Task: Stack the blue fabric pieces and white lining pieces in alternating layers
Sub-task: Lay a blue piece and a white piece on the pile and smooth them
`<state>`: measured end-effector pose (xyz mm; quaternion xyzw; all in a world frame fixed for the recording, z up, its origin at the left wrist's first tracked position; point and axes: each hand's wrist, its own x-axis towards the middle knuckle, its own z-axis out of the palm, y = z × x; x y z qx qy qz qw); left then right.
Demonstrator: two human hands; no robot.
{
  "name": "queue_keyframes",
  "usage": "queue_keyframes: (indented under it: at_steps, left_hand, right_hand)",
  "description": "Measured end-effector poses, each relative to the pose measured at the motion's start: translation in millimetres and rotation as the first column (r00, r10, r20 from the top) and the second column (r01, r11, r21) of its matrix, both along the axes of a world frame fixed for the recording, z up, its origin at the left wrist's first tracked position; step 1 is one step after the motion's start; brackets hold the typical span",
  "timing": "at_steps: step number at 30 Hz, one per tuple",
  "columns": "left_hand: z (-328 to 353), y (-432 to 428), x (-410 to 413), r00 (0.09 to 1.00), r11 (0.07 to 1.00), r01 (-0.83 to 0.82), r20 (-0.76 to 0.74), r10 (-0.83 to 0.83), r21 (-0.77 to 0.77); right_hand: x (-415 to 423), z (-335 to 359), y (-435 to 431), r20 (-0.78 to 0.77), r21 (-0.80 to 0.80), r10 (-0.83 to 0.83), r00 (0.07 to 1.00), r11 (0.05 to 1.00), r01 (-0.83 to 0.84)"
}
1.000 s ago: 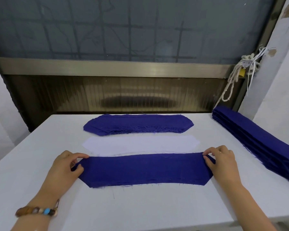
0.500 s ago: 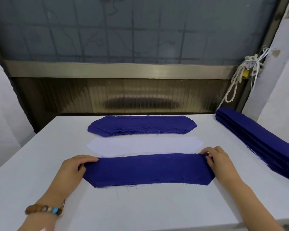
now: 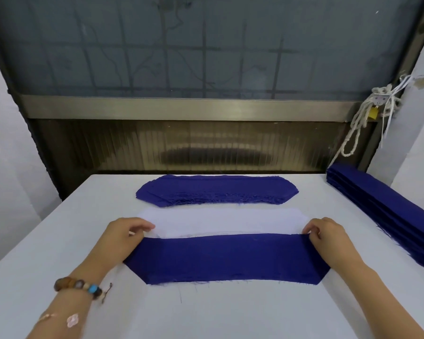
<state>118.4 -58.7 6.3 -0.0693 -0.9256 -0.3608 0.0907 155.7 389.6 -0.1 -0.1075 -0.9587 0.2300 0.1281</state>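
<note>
A long blue fabric piece (image 3: 220, 258) lies flat across the near middle of the white table (image 3: 206, 311). Just behind it lies a pile of white lining pieces (image 3: 220, 220), and behind that a stack of blue fabric pieces (image 3: 216, 190). My left hand (image 3: 123, 237) sits at the left end of the white lining, its fingers curled on the lining's left edge. At the right end my right hand (image 3: 326, 234) pinches the edge where the lining meets the blue piece; which layer it holds is unclear.
A tall stack of long blue pieces (image 3: 387, 211) runs along the table's right edge. A window frame and a ribbed wall panel (image 3: 206, 145) stand behind the table. A white rope with a padlock (image 3: 375, 111) hangs at the back right.
Both hands have moved a little away from me, from the ends of the near blue piece up to the ends of the white lining behind it. The blue piece now lies flat.
</note>
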Motion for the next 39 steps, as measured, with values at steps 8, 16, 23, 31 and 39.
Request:
queue_keyframes:
  at_steps: [8,16,23,31,39]
  left_hand:
    - [-11,46,-40,0.966,0.976,-0.210,-0.145,0.215,0.050]
    - [-22,40,-48,0.945,0.950,-0.294,-0.182,0.272,-0.103]
    - [-25,35,-51,0.919,0.875,-0.393,-0.119,0.375,-0.282]
    - [-24,30,-55,0.909,0.876,-0.414,-0.151,0.387,-0.247]
    - [-23,29,-56,0.927,0.936,-0.352,-0.153,0.343,-0.032]
  right_hand:
    - [-53,15,-75,-0.090,0.014,0.098,0.991,0.995,-0.097]
    - [-86,12,-105,-0.178,0.003,0.166,0.970,0.986,-0.169]
    - [-96,-12,-104,-0.079,-0.151,0.296,0.952,0.940,-0.305]
    - [-100,-17,-99,-0.045,-0.133,0.328,0.944,0.934,-0.331]
    - [-100,-19,-99,-0.061,-0.131,0.321,0.945,0.936,-0.327]
